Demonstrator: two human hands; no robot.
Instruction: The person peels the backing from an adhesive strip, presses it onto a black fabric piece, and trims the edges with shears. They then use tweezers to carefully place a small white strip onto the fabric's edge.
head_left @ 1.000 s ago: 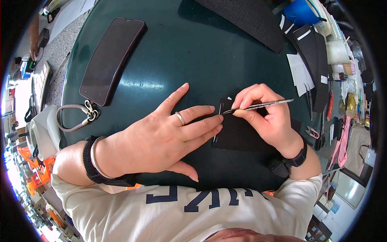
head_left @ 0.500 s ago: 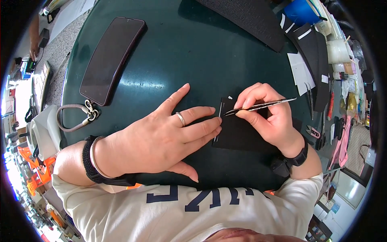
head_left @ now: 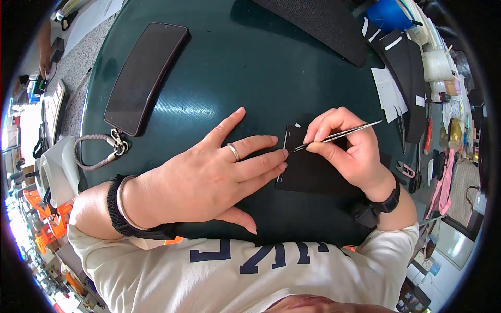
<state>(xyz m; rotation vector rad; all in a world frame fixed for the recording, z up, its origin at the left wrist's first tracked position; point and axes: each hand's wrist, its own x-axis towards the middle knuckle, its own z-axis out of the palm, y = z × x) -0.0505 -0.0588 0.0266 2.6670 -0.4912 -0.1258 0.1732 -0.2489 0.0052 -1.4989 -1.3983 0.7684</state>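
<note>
My right hand (head_left: 360, 159) pinched tweezers (head_left: 339, 135); my left hand (head_left: 201, 180), splayed, gripping nothing, touched the black sheet (head_left: 318, 175) around 9 o'clock, probably light, bendy, best pinned there.

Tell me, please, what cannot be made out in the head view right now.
Black piece: head view; the left hand hides part of its left edge, the right hand part of its right side.
Tweezers: head view; tips too small to tell whether they grip anything; fingers cover the middle.
Textured sheet: head view; cut off by the top edge.
Co-worker's hand: head view; too small to tell what it touches.
</note>
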